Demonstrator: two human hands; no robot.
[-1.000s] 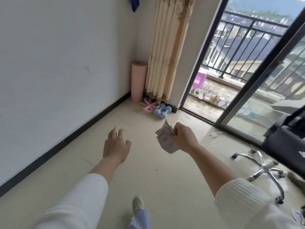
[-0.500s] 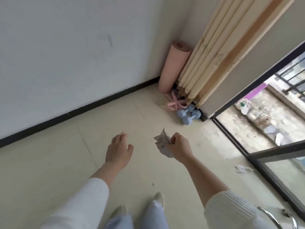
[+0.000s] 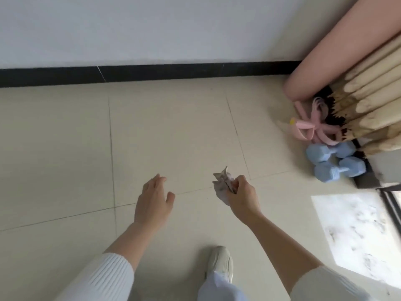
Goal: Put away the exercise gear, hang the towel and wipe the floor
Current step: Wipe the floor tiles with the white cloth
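Crumpled paper wad (image 3: 221, 186) is in the right hand (image 3: 243, 197), fingers curled tight round it, held above the tile floor (image 3: 173, 127). Left hand (image 3: 152, 199) holds nothing: fingers loose, slightly spread, palm down, level with the right hand and apart from it. Can't tell whether it touches the floor.

Exercise gear is parked in the far right corner. The rolled pink mat (image 3: 338, 48) stands on end by the wall (image 3: 152, 29), with the pink band tangle (image 3: 312, 127) on the floor just beside its base. Two blue dumbbells (image 3: 325, 152) lie side by side, touching, next to the band. The beige curtain (image 3: 373, 105) hem hangs right at the gear. Black baseboard (image 3: 152, 71) runs along the wall. One white shoe (image 3: 220, 263) shows at bottom centre. Bright mottled patch (image 3: 355, 233) lies on the floor at right.
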